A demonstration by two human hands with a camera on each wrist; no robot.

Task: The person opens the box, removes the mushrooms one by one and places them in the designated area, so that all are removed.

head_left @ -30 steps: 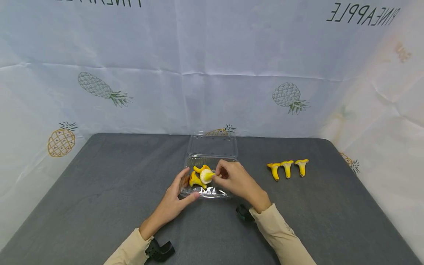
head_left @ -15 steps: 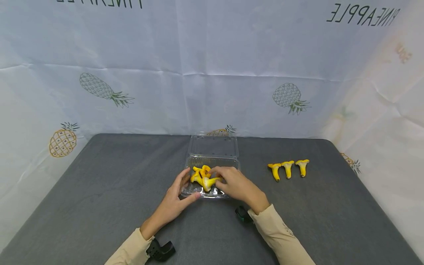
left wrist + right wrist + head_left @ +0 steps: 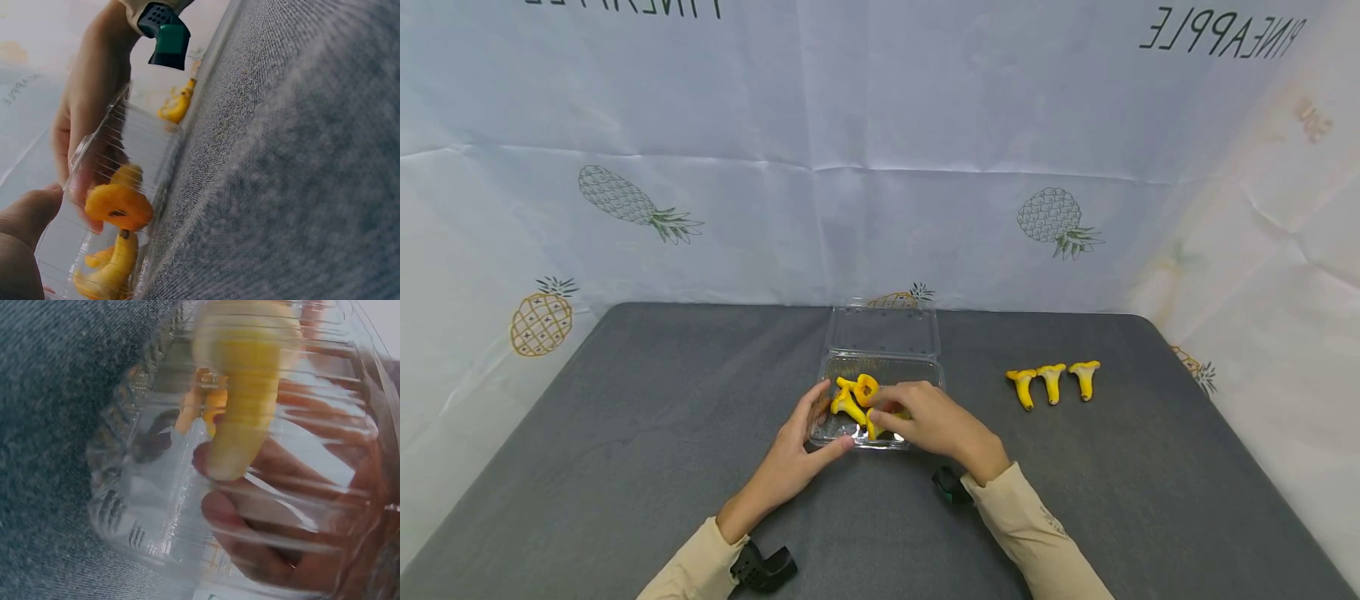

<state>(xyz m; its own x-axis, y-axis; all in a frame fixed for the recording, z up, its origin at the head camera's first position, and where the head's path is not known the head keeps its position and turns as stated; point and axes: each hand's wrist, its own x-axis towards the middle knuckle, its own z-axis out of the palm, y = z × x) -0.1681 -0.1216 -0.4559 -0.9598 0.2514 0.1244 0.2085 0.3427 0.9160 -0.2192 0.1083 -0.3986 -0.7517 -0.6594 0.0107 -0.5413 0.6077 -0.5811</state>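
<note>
A clear plastic container [image 3: 891, 367] sits near the middle of the dark grey table [image 3: 625, 433], its see-through lid [image 3: 883, 330] folded back on the far side. The left hand [image 3: 790, 458] is at its left near corner, fingers spread wide: the thumb touches the near rim, and the other fingers lie along the left wall.

The right hand [image 3: 940, 421] comes in from the right side and reaches down into the container. Its fingers curve in around a yellow mushroom [image 3: 249, 394], with the spacing between thumb and forefinger narrow; through the clear plastic in the right wrist view, the fingertips are at the end of the stem, but I cannot tell whether they pinch it. Left of it in the container lie two more: a yellow mushroom with its stem pointing right and near [image 3: 847, 408], and just beyond that one showing its orange cap [image 3: 867, 390].

On the right part of the table, well apart from the container, three loose mushrooms [image 3: 1051, 383] lie in a row, caps far and stems near. Both forearms wear beige sleeves [image 3: 696, 558], with a dark device [image 3: 763, 568] at each wrist. A pale pineapple-print cloth [image 3: 850, 108] hangs beyond the table.
</note>
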